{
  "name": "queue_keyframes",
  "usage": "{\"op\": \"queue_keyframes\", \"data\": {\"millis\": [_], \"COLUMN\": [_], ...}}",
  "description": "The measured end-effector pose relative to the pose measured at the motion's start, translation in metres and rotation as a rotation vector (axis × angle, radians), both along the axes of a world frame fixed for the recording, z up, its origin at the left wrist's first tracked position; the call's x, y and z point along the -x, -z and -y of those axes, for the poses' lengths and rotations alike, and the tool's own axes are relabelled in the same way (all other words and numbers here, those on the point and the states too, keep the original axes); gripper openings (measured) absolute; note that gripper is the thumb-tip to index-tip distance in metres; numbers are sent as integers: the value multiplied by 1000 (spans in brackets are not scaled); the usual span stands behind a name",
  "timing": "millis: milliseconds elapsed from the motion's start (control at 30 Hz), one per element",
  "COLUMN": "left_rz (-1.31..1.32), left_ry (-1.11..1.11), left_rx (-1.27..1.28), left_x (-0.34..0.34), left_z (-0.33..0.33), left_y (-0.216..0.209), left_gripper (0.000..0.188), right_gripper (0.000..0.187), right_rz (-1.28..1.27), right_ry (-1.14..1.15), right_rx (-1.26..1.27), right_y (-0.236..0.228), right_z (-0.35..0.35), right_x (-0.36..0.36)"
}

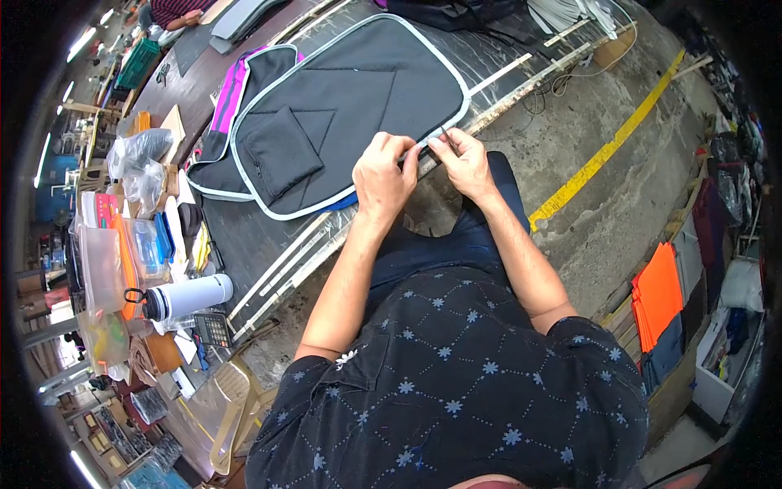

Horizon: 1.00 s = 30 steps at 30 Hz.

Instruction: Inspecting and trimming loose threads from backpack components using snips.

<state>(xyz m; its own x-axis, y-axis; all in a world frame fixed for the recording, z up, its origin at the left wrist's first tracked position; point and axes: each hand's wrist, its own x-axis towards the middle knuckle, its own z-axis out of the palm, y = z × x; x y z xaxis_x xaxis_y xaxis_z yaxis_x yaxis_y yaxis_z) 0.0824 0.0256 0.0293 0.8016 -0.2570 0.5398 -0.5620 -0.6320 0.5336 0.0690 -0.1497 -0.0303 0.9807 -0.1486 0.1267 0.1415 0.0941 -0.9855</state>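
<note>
A large black padded fabric panel (358, 106) with rounded corners and light grey edge binding lies on the table in front of me. A smaller black zippered pocket (281, 155) sits on its left part. My left hand (384, 175) is closed, pinching the bound edge nearest me between thumb and fingers. Close beside it, my right hand (464, 163) is closed on a thin dark pointed tool (447, 135), whose tip points up and away over the binding. The fingers hide most of this tool, and its kind is unclear. A black and magenta fabric piece (232, 102) lies partly under the panel.
At the left stand a white bottle (191, 296), a calculator (213, 329) and plastic bags (142, 163). A wooden chair (232, 407) is at the lower left. Orange fabric (656, 297) hangs at the right. A yellow line (607, 151) crosses the floor. Another person (175, 15) is at the far left.
</note>
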Motion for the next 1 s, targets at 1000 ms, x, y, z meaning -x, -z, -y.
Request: {"op": "queue_keyframes", "data": {"millis": [1000], "left_rz": [138], "left_ry": [-71], "left_rx": [-158], "left_x": [18], "left_z": [-16], "left_y": [2], "left_gripper": [18], "right_gripper": [20], "right_rz": [-57], "right_ry": [-3], "right_rx": [55], "right_y": [3], "right_z": [4], "right_x": [2]}}
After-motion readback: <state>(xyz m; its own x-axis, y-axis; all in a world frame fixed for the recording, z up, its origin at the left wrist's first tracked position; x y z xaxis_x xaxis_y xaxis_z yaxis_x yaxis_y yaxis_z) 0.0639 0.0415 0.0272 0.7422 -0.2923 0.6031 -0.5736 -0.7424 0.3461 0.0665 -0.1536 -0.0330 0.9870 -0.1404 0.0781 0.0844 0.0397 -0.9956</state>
